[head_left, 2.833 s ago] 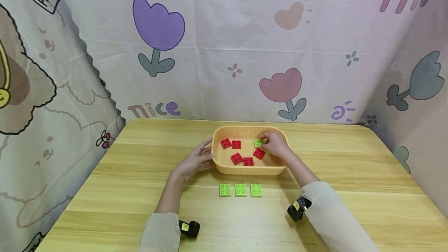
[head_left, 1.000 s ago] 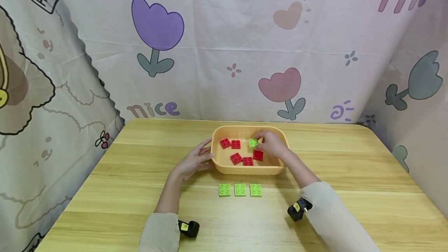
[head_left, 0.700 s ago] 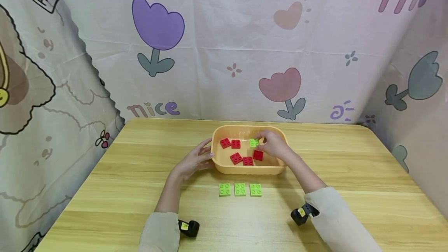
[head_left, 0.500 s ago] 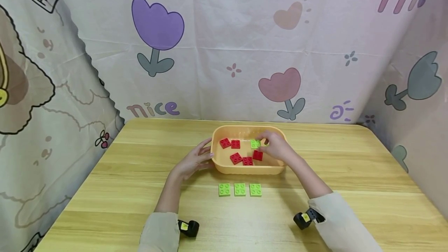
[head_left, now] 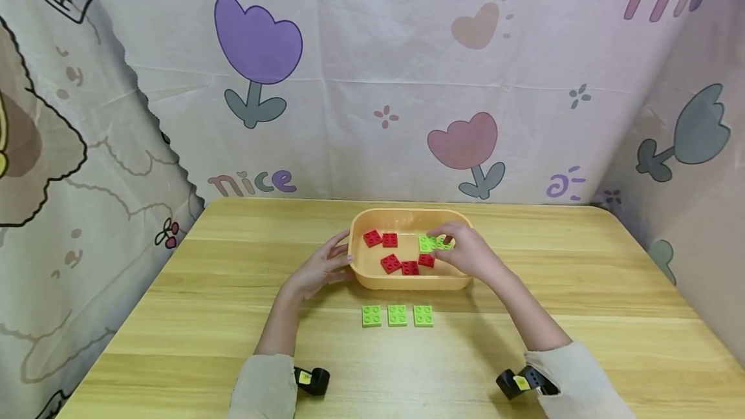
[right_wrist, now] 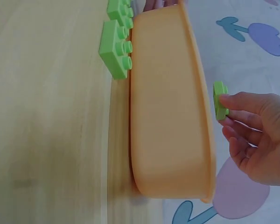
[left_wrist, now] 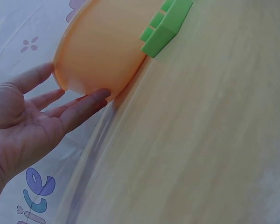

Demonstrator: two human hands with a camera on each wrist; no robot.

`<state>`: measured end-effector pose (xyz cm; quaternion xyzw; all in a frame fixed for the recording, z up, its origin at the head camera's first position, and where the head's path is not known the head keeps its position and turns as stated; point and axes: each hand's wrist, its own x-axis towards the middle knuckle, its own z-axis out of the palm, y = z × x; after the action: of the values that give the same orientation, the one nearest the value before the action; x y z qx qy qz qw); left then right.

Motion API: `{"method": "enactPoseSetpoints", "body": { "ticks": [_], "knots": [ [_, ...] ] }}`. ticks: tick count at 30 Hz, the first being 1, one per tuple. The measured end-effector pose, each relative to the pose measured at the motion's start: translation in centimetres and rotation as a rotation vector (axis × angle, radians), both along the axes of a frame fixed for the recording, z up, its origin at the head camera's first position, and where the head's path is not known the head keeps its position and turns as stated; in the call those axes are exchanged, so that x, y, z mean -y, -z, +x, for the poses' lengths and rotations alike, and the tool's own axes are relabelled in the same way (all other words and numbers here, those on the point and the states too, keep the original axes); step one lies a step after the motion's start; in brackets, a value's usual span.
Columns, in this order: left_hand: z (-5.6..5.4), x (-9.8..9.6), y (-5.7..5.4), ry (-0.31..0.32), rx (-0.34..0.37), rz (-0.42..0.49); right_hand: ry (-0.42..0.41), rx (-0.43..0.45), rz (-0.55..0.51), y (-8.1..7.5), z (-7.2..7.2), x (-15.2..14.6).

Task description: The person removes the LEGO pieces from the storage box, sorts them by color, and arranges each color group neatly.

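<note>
A yellow-orange plastic tray [head_left: 381,282] stands on the table with several red building bricks [head_left: 390,264] inside. My left hand [head_left: 320,267] rests its fairly straight fingers against the tray's left end, thumb at the rim in the left wrist view. My right hand [head_left: 474,256] pinches a green building brick [head_left: 427,243] between thumb and fingers. The right wrist view shows that held brick [right_wrist: 220,100] up past the tray's rim. Another green brick [head_left: 445,244] shows behind the right fingers, partly hidden. Three green bricks [head_left: 398,315] lie in a row in front of the tray.
The wooden table [head_left: 372,374] reaches back to a printed cloth [head_left: 361,83] hanging behind it, with more cloth at both sides. Black wrist cameras [head_left: 312,381] are strapped at both sleeves.
My right hand has lifted the green brick up from the tray floor and shifted slightly right; its forearm has moved right and toward me. Another green brick shows behind it. My left hand stays put.
</note>
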<state>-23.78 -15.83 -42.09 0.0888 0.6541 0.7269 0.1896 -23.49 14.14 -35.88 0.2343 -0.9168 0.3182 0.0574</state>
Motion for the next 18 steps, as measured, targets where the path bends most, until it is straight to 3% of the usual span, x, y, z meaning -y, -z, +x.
{"method": "enactPoseSetpoints", "body": {
  "ticks": [18],
  "knots": [
    [0.1,-0.1,-0.2,-0.003,0.009,-0.021,0.04,0.006,-0.097,0.0,3.7,-2.3]
  ]
}}
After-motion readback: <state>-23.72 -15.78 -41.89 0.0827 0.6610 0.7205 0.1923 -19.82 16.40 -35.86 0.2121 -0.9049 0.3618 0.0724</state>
